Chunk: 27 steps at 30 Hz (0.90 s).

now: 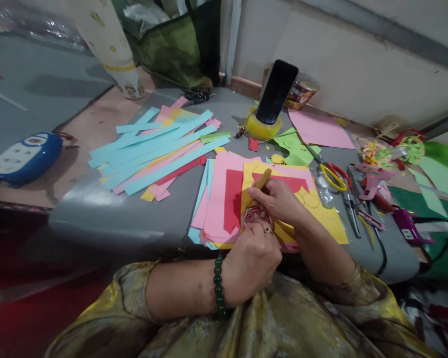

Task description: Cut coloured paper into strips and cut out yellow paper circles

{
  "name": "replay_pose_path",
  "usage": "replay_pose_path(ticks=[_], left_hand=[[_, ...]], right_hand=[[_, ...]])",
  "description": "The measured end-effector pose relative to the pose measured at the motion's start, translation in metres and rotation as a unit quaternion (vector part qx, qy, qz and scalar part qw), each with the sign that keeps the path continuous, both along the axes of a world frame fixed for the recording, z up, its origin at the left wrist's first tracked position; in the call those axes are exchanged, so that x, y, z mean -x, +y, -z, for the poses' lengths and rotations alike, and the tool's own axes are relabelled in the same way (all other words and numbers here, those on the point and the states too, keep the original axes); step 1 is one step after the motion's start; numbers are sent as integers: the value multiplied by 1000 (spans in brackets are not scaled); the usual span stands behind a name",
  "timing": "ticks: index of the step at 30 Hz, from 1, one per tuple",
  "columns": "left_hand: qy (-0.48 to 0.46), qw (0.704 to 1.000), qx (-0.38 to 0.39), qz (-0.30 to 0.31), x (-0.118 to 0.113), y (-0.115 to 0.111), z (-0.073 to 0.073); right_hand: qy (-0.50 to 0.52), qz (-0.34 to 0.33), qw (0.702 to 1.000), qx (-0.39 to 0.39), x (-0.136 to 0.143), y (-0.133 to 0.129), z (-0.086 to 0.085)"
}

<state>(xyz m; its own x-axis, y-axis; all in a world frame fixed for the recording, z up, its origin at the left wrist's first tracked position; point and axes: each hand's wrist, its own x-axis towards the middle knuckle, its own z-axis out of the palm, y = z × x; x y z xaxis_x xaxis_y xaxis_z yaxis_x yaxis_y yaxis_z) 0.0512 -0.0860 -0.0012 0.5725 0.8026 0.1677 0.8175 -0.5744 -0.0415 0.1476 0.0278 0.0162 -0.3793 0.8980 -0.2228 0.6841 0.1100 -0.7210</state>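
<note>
My right hand point(278, 200) is closed round a yellow marker point(263, 180), whose lower end points at a yellow sheet point(326, 219). My left hand point(254, 253), with a ring and a green bead bracelet at the wrist, presses a small round clear object point(254, 216) onto the same sheet, fingers bent over its near edge. Circle outlines show on the yellow paper to the right of my right hand. Under and beside it lie pink sheets point(215, 204), a red piece point(233, 199) and some blue paper edges.
Coloured paper strips point(153, 149) lie at the left. Behind the sheets, a phone point(277, 92) leans upright in a yellow tape roll point(263, 127). Scissors point(334, 177), a pink glue gun point(375, 178) and a purple device point(408, 223) are at the right; a blue-and-white power strip point(24, 156) is far left.
</note>
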Motion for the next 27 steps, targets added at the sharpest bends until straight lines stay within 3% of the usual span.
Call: replay_pose_path(ticks=[6,12,19,23,27], left_hand=[[-25,999,36,2,5,6,-5],[-100,982,161,1,29,25,-20],[-29,977,212,17,44,48,-38],[6,967,254,31,41,63,-49],[32,959,273,60,38,78,-58]], right_hand=[[58,59,996,-17,-21,-7,6],[106,103,979,-142,-47,-38,19],[25,-19,908,-417,-58,-89,23],[-18,-84,880,-466,-59,-103,21],[-15,-113,878,-465,-57,-111,20]])
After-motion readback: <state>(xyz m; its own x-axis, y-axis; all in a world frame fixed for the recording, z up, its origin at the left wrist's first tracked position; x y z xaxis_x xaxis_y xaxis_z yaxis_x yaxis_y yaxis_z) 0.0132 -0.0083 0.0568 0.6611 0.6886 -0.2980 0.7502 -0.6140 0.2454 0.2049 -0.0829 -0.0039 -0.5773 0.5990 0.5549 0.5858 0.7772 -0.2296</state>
